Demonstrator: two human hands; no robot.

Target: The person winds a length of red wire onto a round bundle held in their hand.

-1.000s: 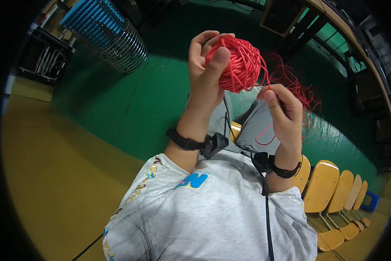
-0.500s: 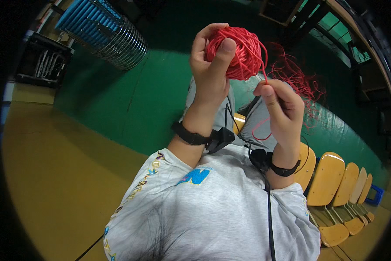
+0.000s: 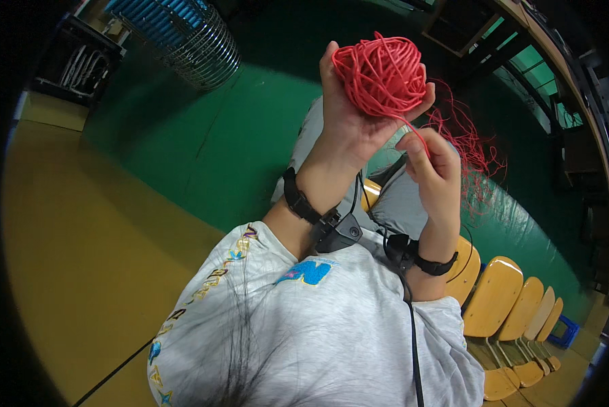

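Observation:
A ball of red cord [image 3: 383, 76] rests in the palm of my left hand [image 3: 358, 125], whose fingers and thumb curl round its sides. From the ball's underside a single red strand [image 3: 413, 127] runs down to my right hand [image 3: 434, 169]. The thumb and bent fingers of that hand pinch the strand, a short way below the ball. Beyond my right hand a loose, tangled heap of red cord [image 3: 463, 146] spreads over the green floor. Where the strand goes past my right hand is hidden.
My legs in grey trousers [image 3: 399, 197] lie under my forearms. A row of wooden chairs [image 3: 494, 295] stands at the right, with a blue stool [image 3: 563, 332] past it. At the far left are stacked blue stools [image 3: 199, 51] with metal legs and a black crate [image 3: 77, 61].
My left hand has turned, so the ball now sits on the open palm instead of under the thumb. My right hand has shifted slightly left and down, still pinching the strand.

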